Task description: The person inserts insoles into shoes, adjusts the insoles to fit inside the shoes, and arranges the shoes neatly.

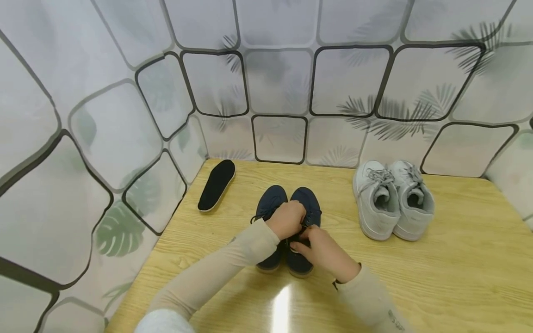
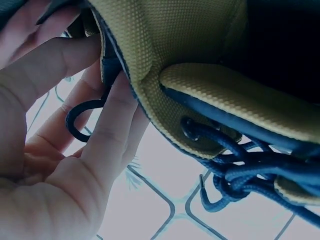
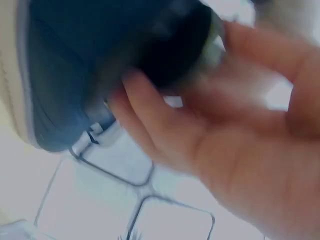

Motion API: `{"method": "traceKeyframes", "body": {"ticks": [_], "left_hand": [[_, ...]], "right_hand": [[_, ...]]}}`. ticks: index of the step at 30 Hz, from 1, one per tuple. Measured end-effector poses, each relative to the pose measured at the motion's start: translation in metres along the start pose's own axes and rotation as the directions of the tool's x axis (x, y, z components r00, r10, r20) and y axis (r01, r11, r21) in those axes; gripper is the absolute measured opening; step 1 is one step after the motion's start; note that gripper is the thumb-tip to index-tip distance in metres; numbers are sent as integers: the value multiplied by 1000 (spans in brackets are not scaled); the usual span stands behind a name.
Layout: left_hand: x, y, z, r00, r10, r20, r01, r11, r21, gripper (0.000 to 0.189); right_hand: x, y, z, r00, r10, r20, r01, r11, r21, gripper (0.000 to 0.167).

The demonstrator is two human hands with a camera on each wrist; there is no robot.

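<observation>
A pair of navy lace-up shoes stands side by side, toes pointing away: the left shoe [image 1: 270, 200] and the right shoe [image 1: 307, 198]. My left hand [image 1: 288, 220] lies across the right shoe's lacing with curled fingers. In the left wrist view its fingers pinch near a dark flap, where a loop of shoelace [image 2: 75, 120] hangs. A knotted blue lace [image 2: 235, 182] crosses the tan-lined shoe there. My right hand [image 1: 326, 249] is at the right shoe's opening, thumb stretched over it, fingertips at the collar. Blur in the right wrist view hides what its fingers grip; I cannot tell.
A pair of white sneakers [image 1: 376, 208] stands at the right on the wooden table [image 1: 462, 259]. At the back left lies a black insole [image 1: 217, 185] with a pale edge. Patterned wall covering [image 1: 279, 138] rises behind the table and along its left side.
</observation>
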State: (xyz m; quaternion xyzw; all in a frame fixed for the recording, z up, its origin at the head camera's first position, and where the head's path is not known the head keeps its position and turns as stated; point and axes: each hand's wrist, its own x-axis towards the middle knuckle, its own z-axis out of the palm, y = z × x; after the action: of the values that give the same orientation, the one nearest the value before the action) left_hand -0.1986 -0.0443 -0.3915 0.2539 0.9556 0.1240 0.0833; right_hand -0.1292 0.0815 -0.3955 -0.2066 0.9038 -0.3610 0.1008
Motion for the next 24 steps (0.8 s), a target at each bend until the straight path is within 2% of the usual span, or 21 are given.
{"method": "traceKeyframes", "body": {"ticks": [2, 4, 8, 11, 13, 15, 17, 19, 24], "left_hand": [[0, 1, -1, 1000, -2, 1, 2, 1000, 10, 31], [-1, 1, -1, 1000, -4, 0, 4, 1000, 19, 29], [-1, 1, -2, 1000, 2, -4, -2, 1000, 13, 31], [0, 1, -1, 1000, 12, -7, -12, 1000, 3, 34], [0, 1, 0, 1000, 19, -12, -19, 1000, 1, 35], [-1, 1, 1, 1000, 21, -16, -20, 1000, 7, 34], [-1, 2, 1, 1000, 15, -19, -15, 1000, 10, 35], [-2, 3, 1, 1000, 9, -14, -9, 1000, 18, 36], [-2, 4, 0, 1000, 1, -14, 0, 999, 34, 38]], "right_hand": [[-4, 0, -10, 998, -6, 68, 6, 1000, 6, 13], [-6, 2, -15, 995, -25, 98, 27, 1000, -11, 17], [-3, 9, -14, 997, -49, 57, 51, 998, -28, 15], [3, 15, -8, 995, -101, 28, 102, 994, -32, 10], [7, 18, -6, 991, -127, 38, 128, 991, -34, 7], [11, 20, -7, 981, -174, 85, 178, 983, -43, 7], [12, 19, -9, 969, -191, 155, 201, 978, -57, 23], [14, 17, -12, 955, -192, 226, 217, 972, -93, 28], [18, 10, -10, 928, -130, 350, 218, 950, -223, 32]]}}
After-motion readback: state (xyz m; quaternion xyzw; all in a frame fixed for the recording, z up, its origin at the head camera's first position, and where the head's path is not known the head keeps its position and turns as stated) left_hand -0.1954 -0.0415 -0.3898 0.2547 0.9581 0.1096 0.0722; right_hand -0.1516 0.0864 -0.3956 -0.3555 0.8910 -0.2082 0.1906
